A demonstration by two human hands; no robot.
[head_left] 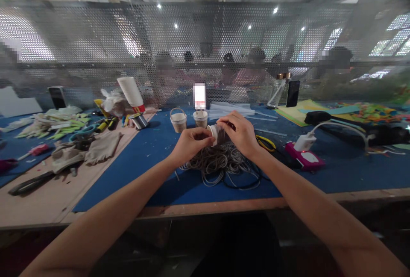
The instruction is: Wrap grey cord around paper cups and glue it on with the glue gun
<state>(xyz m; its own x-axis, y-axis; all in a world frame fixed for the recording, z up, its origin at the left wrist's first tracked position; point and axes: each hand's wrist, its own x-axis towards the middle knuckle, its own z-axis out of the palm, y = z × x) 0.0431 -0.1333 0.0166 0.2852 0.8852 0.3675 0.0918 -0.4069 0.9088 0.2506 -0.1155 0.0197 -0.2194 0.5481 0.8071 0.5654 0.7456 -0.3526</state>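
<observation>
A small white-rimmed paper cup is tilted between my hands above the mat. My left hand grips it near its rim, thumb and fingers closed. At the cup's other end, my right hand pinches with its fingertips, and they hide part of the cup's greyish side. Directly below lies a loose tangle of grey-brown cord. Just beyond my left hand stands a cord-wrapped cup with a thin arched handle. Beside it is a second wrapped cup.
A stack of white paper cups leans at back left near a metal tin. Work gloves and scissors lie left. Yellow-handled pliers and a pink power strip lie right. A perforated screen stands behind.
</observation>
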